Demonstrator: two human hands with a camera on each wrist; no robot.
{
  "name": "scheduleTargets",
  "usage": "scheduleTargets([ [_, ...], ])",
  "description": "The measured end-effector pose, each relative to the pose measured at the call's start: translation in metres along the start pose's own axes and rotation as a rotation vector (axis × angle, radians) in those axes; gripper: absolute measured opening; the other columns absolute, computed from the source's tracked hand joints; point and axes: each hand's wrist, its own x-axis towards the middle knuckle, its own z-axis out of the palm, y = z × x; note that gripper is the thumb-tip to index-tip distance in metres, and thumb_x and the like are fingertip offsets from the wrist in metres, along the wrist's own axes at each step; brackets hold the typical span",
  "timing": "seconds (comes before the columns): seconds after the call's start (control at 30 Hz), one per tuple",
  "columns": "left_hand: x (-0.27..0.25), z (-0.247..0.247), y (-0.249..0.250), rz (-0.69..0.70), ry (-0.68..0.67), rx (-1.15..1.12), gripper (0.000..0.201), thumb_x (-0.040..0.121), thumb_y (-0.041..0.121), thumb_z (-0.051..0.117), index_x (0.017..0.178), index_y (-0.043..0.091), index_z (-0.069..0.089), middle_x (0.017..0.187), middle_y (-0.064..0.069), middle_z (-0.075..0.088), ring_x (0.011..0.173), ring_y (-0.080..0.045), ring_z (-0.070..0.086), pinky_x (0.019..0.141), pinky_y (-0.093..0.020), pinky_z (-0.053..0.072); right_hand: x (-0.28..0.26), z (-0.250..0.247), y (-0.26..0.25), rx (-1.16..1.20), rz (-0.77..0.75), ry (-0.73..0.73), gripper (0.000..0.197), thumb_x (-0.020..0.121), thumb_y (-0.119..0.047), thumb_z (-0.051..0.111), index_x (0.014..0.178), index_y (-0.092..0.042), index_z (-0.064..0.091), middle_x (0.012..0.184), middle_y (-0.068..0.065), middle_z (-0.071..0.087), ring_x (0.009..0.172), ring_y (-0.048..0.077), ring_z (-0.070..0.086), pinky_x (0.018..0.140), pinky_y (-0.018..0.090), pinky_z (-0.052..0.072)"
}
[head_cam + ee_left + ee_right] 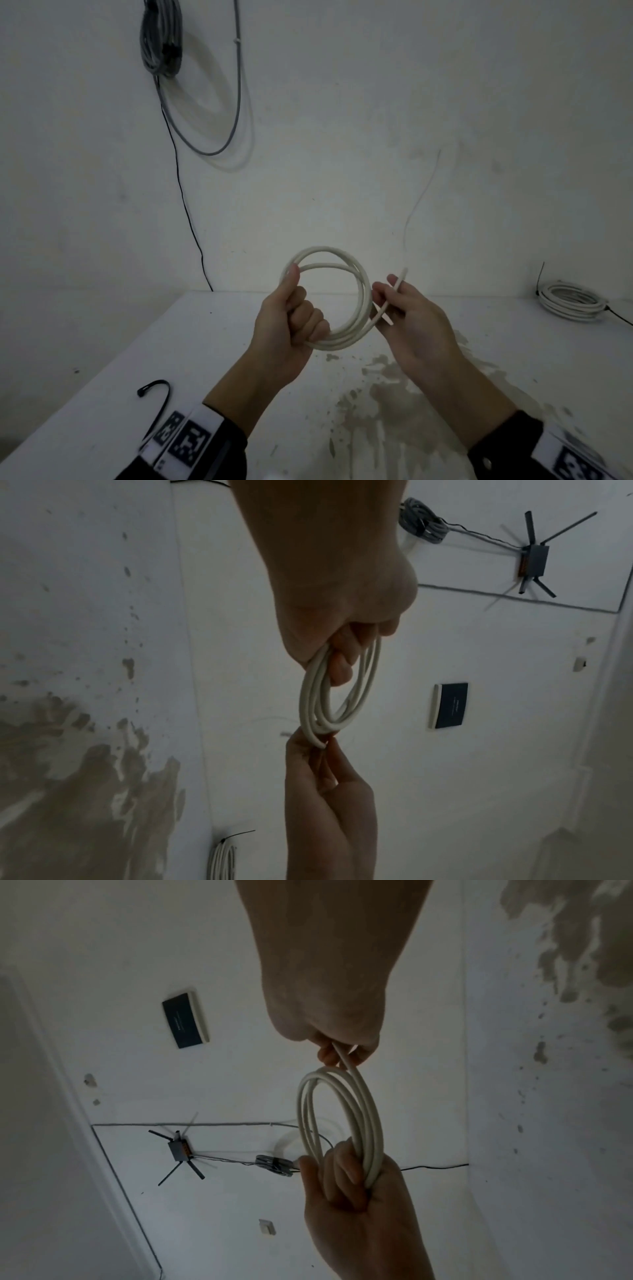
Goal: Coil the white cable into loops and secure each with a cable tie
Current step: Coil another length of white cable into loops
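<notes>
At frame centre, above the tabletop (445, 342), the left hand (287, 329) has its grip clamped on the coiled white cable (329, 298), keeping the loops together, while the right hand (411, 325) pinches the free end; a black cable tie (161, 394) waits at lower left.

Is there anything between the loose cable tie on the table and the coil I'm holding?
Nothing visible. The black tie lies on the table near the left wrist, apart from other things. The left hand grips the coil; the right hand pinches its free end.
</notes>
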Motion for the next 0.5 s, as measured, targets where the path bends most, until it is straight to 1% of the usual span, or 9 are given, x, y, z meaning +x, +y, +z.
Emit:
scheduleTargets([
  [0.07,-0.002,-0.001,0.000,-0.081,-0.011,0.014,0.053,0.079,0.039,0.053,0.039,0.019,0.023,0.029,0.005,0.017,0.030,-0.010,0.008,0.034,-0.020,0.015,0.000,-0.001,-0.001,-0.059,-0.011,-0.043,0.026,0.089,0.011,0.043,0.104,-0.002,0.061,0.085,0.007,0.069,0.082,0.017,0.062,0.070,0.033,0.049],
  [0.13,-0.003,-0.004,0.001,-0.161,-0.016,0.038,0.053,0.078,0.038,0.054,0.040,0.019,0.022,0.028,0.005,0.017,0.035,-0.013,0.003,0.033,-0.018,0.015,0.000,-0.002,-0.002,-0.116,-0.038,-0.065,0.027,0.086,0.012,0.043,0.097,-0.002,0.063,0.088,0.008,0.073,0.086,0.020,0.064,0.078,0.037,0.051],
  [0.2,-0.004,-0.007,0.002,-0.231,-0.031,0.093,0.052,0.078,0.039,0.054,0.040,0.019,0.023,0.029,0.006,0.017,0.037,-0.013,0.002,0.033,-0.018,0.013,0.000,-0.003,-0.004,-0.184,-0.045,-0.078,0.017,0.089,0.004,0.049,0.091,-0.001,0.065,0.085,0.010,0.074,0.083,0.022,0.066,0.083,0.039,0.051],
  [0.23,-0.004,-0.009,0.004,-0.264,-0.043,0.135,0.051,0.077,0.039,0.054,0.040,0.020,0.024,0.029,0.006,0.017,0.035,-0.012,0.003,0.034,-0.017,0.013,-0.001,-0.004,-0.006,-0.225,-0.041,-0.090,0.016,0.091,-0.002,0.052,0.087,0.000,0.067,0.082,0.012,0.074,0.079,0.023,0.066,0.081,0.039,0.052],
  [0.27,-0.004,-0.012,0.005,-0.299,-0.056,0.179,0.051,0.076,0.040,0.055,0.041,0.020,0.024,0.029,0.006,0.017,0.032,-0.010,0.005,0.034,-0.016,0.013,-0.001,-0.005,-0.007,-0.278,-0.037,-0.108,0.020,0.092,-0.008,0.053,0.084,0.001,0.068,0.079,0.013,0.073,0.074,0.023,0.066,0.077,0.038,0.053],
  [0.33,-0.005,-0.015,0.008,-0.372,-0.092,0.258,0.050,0.073,0.040,0.058,0.044,0.021,0.023,0.030,0.007,0.018,0.026,-0.007,0.014,0.033,-0.015,0.014,-0.003,-0.007,-0.007,-0.419,-0.042,-0.135,0.024,0.095,-0.015,0.051,0.088,0.001,0.068,0.074,0.012,0.073,0.066,0.021,0.068,0.063,0.032,0.054],
  [0.4,-0.006,-0.016,0.011,-0.436,-0.134,0.332,0.049,0.072,0.040,0.059,0.046,0.021,0.022,0.031,0.008,0.018,0.025,-0.006,0.017,0.033,-0.015,0.014,-0.005,-0.010,-0.005,-0.545,-0.054,-0.179,0.022,0.096,-0.014,0.049,0.094,-0.004,0.068,0.073,0.009,0.073,0.055,0.017,0.065,0.051,0.027,0.050],
  [0.47,-0.007,-0.013,0.014,-0.460,-0.155,0.434,0.049,0.073,0.040,0.059,0.048,0.022,0.021,0.034,0.008,0.018,0.027,-0.006,0.017,0.033,-0.015,0.015,-0.009,-0.011,-0.005,-0.542,-0.022,-0.300,0.025,0.096,-0.008,0.045,0.097,-0.010,0.069,0.078,0.008,0.072,0.047,0.018,0.055,0.045,0.025,0.044],
  [0.5,-0.007,-0.012,0.016,-0.455,-0.160,0.484,0.048,0.073,0.040,0.060,0.048,0.022,0.022,0.035,0.008,0.018,0.028,-0.006,0.016,0.033,-0.016,0.015,-0.011,-0.011,-0.006,-0.521,0.005,-0.371,0.028,0.095,-0.006,0.043,0.097,-0.009,0.071,0.079,0.011,0.071,0.046,0.018,0.050,0.044,0.025,0.042],
])
